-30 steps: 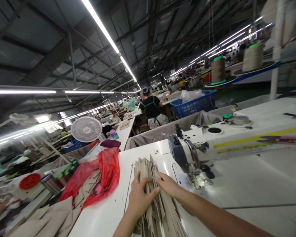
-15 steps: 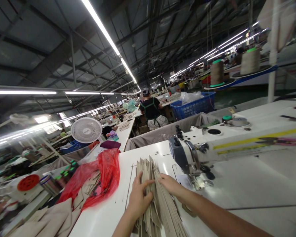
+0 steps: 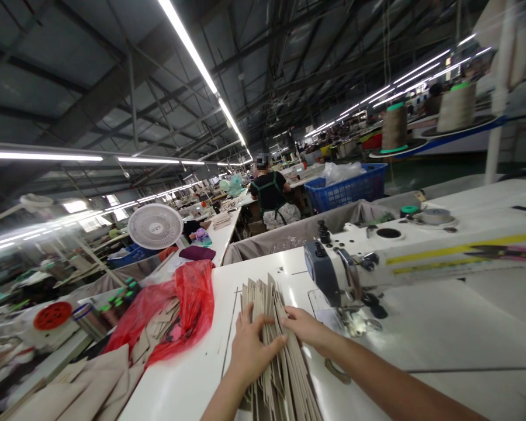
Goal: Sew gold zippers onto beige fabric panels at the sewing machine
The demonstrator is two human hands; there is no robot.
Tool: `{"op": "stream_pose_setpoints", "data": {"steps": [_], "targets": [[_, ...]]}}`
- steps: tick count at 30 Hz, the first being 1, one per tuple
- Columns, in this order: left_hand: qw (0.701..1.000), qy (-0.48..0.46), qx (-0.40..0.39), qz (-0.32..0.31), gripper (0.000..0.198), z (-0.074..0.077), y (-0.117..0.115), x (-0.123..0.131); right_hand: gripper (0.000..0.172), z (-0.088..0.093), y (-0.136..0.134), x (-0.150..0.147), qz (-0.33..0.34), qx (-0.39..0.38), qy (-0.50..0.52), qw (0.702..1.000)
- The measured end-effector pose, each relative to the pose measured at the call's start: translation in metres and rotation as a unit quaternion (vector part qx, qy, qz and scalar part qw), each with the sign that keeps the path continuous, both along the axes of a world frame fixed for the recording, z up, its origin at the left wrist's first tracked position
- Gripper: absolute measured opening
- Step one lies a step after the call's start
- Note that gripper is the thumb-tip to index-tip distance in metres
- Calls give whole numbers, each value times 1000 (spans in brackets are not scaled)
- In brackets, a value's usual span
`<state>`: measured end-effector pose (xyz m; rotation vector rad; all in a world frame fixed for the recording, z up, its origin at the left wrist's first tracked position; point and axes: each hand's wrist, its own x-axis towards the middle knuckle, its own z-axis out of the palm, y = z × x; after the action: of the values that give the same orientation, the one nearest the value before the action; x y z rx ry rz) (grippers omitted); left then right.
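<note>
A fanned stack of flat beige cut pieces [image 3: 263, 295] lies on the white sewing table [image 3: 193, 380] in front of me. My left hand [image 3: 249, 348] rests on top of the stack, fingers spread over the pieces and thumb pressed against them. My right hand [image 3: 304, 326] lies on the stack's right side, fingers flat on the pieces. Just right of my hands stands the white sewing machine [image 3: 403, 254], its needle and presser foot [image 3: 355, 321] close to my right hand.
A red plastic bag [image 3: 184, 307] holding more beige pieces sits to the left, with loose beige fabric [image 3: 83, 386] below it. A white fan [image 3: 155, 226], thread cones [image 3: 394, 126] and a blue basket [image 3: 346, 187] stand behind. Another person in a green apron [image 3: 269, 193] works farther back.
My left hand's fingers have shifted slightly over the stack, and the pieces have been pushed a little closer together. The view has drifted slightly.
</note>
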<state>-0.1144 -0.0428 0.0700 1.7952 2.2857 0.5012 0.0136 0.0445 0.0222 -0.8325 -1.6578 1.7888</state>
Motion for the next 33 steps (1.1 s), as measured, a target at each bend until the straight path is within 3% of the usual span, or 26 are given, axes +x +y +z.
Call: {"op": "stream_pose_setpoints", "data": {"steps": [4, 13, 19, 23, 30, 33], "targets": [[1000, -1, -2, -2, 35, -1, 1, -2, 35, 0, 0, -1, -5, 2, -6, 1000], [1000, -1, -1, -4, 41, -3, 2, -6, 36, -4, 1, -1, 1, -18, 17, 1000], [999, -12, 5, -34, 58, -4, 3, -9, 37, -1, -3, 4, 19, -42, 45, 998], [999, -10, -12, -52, 47, -2, 2, -10, 38, -1, -3, 4, 23, -44, 52, 997], [999, -6, 27, -34, 28, -4, 2, -8, 35, -5, -3, 3, 20, -32, 61, 997], [999, -8, 33, -29, 34, -4, 3, -6, 35, -6, -3, 3, 24, -32, 63, 997]]}}
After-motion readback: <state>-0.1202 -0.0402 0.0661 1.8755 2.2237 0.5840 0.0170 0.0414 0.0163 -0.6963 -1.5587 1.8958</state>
